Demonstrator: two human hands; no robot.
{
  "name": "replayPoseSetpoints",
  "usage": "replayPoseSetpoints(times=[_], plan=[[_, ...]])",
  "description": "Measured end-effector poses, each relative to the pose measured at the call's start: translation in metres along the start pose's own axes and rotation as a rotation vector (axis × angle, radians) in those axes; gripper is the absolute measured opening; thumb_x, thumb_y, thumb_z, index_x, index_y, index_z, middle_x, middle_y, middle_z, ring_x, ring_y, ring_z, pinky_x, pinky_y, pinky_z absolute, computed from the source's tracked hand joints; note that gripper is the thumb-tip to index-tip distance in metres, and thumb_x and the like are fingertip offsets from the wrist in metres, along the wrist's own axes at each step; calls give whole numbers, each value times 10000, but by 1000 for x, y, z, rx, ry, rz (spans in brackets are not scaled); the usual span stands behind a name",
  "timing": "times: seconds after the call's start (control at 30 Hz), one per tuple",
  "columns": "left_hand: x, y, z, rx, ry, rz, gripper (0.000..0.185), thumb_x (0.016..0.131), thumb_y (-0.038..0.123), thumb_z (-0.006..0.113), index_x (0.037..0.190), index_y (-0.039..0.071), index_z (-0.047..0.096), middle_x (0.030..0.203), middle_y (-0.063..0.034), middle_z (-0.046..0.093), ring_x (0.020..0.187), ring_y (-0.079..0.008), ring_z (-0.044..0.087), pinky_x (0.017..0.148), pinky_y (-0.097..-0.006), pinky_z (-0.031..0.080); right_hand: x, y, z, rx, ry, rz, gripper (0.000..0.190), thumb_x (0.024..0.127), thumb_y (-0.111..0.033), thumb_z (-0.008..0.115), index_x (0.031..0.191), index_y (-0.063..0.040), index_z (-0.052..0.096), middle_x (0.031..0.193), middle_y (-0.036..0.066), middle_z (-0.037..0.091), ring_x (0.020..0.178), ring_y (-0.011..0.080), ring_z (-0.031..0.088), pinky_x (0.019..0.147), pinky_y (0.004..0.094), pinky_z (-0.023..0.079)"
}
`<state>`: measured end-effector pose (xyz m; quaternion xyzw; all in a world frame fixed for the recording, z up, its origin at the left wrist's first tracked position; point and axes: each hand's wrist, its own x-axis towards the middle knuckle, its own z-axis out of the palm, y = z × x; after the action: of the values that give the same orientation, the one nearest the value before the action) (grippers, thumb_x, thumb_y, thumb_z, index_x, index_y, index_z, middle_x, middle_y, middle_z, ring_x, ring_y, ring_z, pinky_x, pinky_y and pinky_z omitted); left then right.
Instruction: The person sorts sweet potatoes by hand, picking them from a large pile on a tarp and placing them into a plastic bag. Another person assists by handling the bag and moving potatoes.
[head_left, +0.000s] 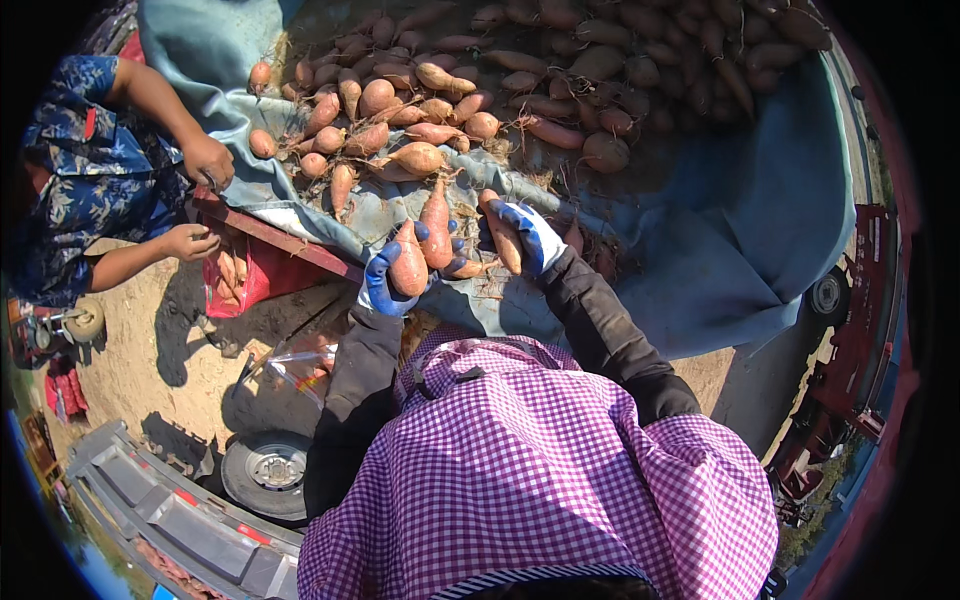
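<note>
My left hand (390, 281), in a blue-and-white work glove, holds two sweet potatoes side by side: a plump one (409, 262) against the palm and a longer, tapered one (436, 227) at the fingers. A slimmer sweet potato (502, 236) is gripped in my right hand (534, 231), gloved the same way. Both hands are above a blue-green tarp (735, 217). Just beyond them lies a large heap of sweet potatoes (375, 97), with rootlets and dry soil among them. Part of a further sweet potato (471, 268) shows below the fingers of my left hand.
On the left a person (112, 165) stands with both hands by a red metal rail (277, 236). Beneath it hangs a red mesh bag (262, 277) with sweet potatoes. A clear plastic bag (307, 367) is on the ground. Behind are a wheel (268, 472) and a grey truck side (195, 525).
</note>
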<state>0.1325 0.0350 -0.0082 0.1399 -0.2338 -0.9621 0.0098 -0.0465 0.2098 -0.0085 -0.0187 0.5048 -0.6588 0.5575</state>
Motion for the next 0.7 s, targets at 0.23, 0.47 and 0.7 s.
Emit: replayPoseSetpoints(times=[0.23, 0.47, 0.7], plan=[[-20, -30, -10, 11, -19, 14, 521, 740, 462, 536, 1052, 45, 509, 1181, -194, 532, 1065, -334, 547, 960, -456, 416, -10, -14, 37, 146, -144, 88, 336, 957, -296, 531, 1165, -33, 539, 926, 48, 590, 776, 128, 545, 708, 271, 456], [-69, -82, -43, -12, 39, 77, 432, 866, 261, 468, 1204, -4, 514, 1124, -125, 578, 1000, -206, 569, 881, -336, 450, -7, -16, 60, -455, -253, 175, 384, 872, -153, 622, 1220, -8, 549, 923, 46, 629, 752, 102, 558, 672, 258, 468], [-105, -57, -25, 522, 346, -136, 355, 832, 83, 673, 1147, 9, 527, 1025, -55, 574, 959, -132, 580, 832, -251, 465, 11, 61, 64, -1547, -300, -440, 423, 748, -291, 708, 1080, -65, 578, 886, 196, 650, 846, 364, 638, 741, 417, 497]])
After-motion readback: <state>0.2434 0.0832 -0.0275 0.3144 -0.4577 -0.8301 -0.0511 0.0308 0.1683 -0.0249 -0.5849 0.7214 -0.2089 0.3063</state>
